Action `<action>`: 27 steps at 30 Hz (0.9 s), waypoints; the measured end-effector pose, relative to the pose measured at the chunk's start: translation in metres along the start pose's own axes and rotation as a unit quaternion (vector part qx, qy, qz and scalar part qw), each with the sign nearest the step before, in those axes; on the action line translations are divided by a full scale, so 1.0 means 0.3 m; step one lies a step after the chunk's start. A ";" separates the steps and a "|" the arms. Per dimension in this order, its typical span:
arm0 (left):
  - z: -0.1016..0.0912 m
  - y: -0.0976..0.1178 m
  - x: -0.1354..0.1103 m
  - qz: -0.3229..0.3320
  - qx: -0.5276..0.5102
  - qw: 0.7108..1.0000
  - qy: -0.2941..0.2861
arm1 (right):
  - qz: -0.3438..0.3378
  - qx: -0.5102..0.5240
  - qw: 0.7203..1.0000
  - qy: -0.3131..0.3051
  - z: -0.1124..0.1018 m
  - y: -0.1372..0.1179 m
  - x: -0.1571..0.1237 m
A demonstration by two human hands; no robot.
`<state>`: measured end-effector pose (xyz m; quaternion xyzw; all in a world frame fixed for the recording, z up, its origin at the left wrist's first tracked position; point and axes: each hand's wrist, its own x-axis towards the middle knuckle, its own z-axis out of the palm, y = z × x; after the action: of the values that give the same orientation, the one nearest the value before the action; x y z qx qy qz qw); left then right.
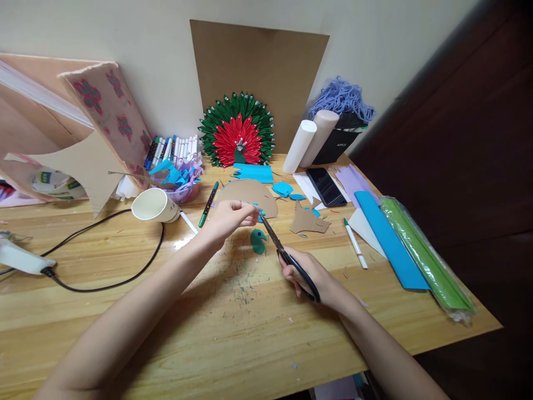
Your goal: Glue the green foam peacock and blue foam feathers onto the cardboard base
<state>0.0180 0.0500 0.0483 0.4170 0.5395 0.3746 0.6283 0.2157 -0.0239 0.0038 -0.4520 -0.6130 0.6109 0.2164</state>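
Above the middle of the table, my left hand pinches a small blue paper piece between its fingertips. My right hand is wrapped round the black handles of a pair of scissors, whose blade tips reach the blue piece. Whether the blades are closed on it is too small to tell. Just below the tips, a green paper bird's head with a dark eye dot lies on the wood. Behind my left hand rests a rounded cardboard piece. Blue paper petals are farther right.
A green-and-red fan-shaped peacock craft leans on a brown board. Nearby are a paper cup, markers, a phone, a blue paper strip and a green packaged roll. A glue gun trails its cord at left.
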 end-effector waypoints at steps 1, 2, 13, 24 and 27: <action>0.000 0.001 0.000 -0.001 -0.002 1.000 0.002 | -0.002 -0.001 1.000 0.002 0.001 -0.001 0.000; 0.001 0.001 -0.001 -0.002 -0.004 1.000 0.002 | -0.004 -0.001 1.000 0.003 0.002 0.001 0.001; 0.007 0.006 -0.023 0.039 0.032 0.999 -0.005 | -0.027 0.042 0.999 -0.019 0.013 0.068 0.026; 0.006 0.014 -0.023 0.044 0.055 0.997 0.006 | 0.008 0.007 1.000 0.012 0.014 0.020 0.012; 0.004 0.014 -0.021 0.041 0.063 0.997 0.006 | 0.009 -0.002 1.000 0.024 0.016 0.015 0.010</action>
<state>0.0184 0.0455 0.0546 0.4754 0.5484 0.3674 0.5816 0.2116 -0.0249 -0.0019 -0.4725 -0.6045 0.6008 0.2245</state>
